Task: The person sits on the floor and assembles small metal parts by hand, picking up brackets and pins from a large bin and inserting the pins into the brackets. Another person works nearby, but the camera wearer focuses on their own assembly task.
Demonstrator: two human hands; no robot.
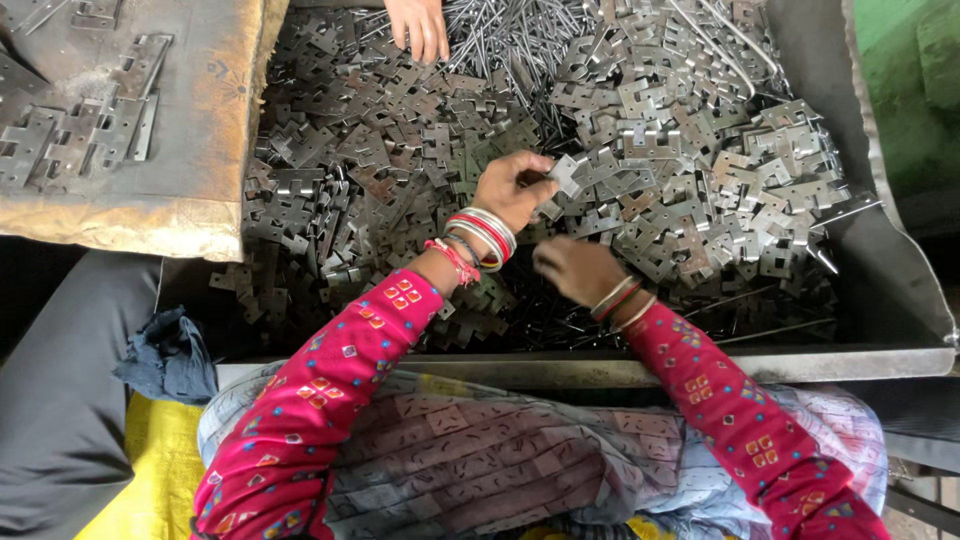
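Note:
My left hand (512, 186) reaches over a heap of grey stamped metal hinge plates (700, 190) and pinches one small metal plate (563, 173) between thumb and fingers. My right hand (578, 268) hovers just below it, fingers curled together; whether it holds anything I cannot tell. Both wrists carry bangles and both arms wear red patterned sleeves. The plates fill a wide metal tray (700, 365) in front of me.
Another person's hand (420, 25) rests on a bundle of thin metal pins (510, 40) at the tray's far side. A worn board (200, 140) at left carries several assembled hinges (75, 135). A dark rag (170, 355) lies at lower left.

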